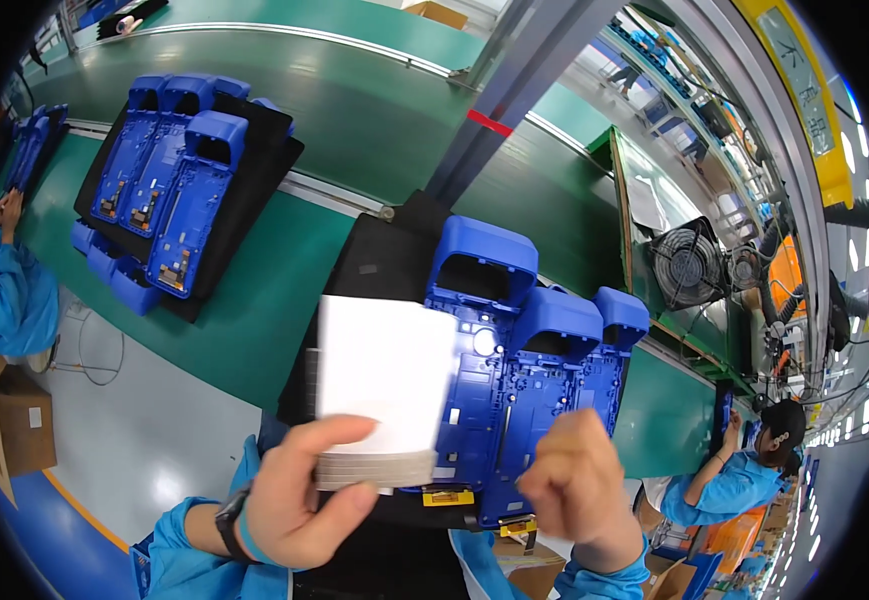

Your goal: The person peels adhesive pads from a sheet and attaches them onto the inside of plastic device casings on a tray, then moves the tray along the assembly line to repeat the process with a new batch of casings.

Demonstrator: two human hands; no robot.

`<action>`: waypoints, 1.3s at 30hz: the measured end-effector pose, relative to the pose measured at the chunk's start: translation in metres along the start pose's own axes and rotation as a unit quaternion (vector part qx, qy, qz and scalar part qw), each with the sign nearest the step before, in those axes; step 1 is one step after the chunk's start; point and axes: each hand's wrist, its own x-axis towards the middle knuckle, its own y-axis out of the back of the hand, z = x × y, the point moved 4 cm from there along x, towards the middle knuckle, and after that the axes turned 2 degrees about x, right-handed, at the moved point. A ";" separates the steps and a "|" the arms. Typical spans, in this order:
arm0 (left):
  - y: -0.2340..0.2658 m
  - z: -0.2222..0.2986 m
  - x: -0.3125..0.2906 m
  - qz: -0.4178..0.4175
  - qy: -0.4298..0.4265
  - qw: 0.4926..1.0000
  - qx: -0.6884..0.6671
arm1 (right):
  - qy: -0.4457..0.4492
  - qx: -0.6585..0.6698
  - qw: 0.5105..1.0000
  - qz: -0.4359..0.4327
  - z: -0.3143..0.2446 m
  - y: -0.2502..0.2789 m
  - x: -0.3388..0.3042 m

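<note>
A thick white pad of sheets (386, 365), its layered edge facing me, is pinched between the thumb and fingers of my left hand (306, 492). To its right, my right hand (576, 480) is closed with the fingertips curled together over the lower part of the blue plastic housings. Whatever lies in that pinch, if anything, is too small or hidden to make out. Three blue housings (469, 375) with hooded tops lie side by side on a black mat (384, 245). The pad covers part of the mat. Small yellow-labelled parts (448, 497) show at the housings' near ends.
More blue housings (159, 170) rest on another black mat at the left of the green bench. A metal post (514, 95) rises behind my work, and a fan (687, 262) stands at the right. Co-workers in blue sleeves (4, 285) sit on both sides.
</note>
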 end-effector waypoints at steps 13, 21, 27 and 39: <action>0.023 -0.006 -0.011 0.075 -0.023 0.993 0.088 | -0.091 -0.029 0.981 -0.171 0.023 0.011 -0.011; 0.019 -0.004 -0.009 0.088 -0.017 0.988 0.128 | -0.082 -0.020 0.974 -0.212 0.018 -0.002 -0.019; 0.020 -0.004 -0.008 0.084 -0.020 0.987 0.136 | -0.078 -0.027 0.972 -0.219 0.019 -0.004 -0.020; 0.019 -0.003 -0.008 0.071 -0.024 0.986 0.149 | -0.072 -0.043 0.966 -0.247 0.019 -0.004 -0.017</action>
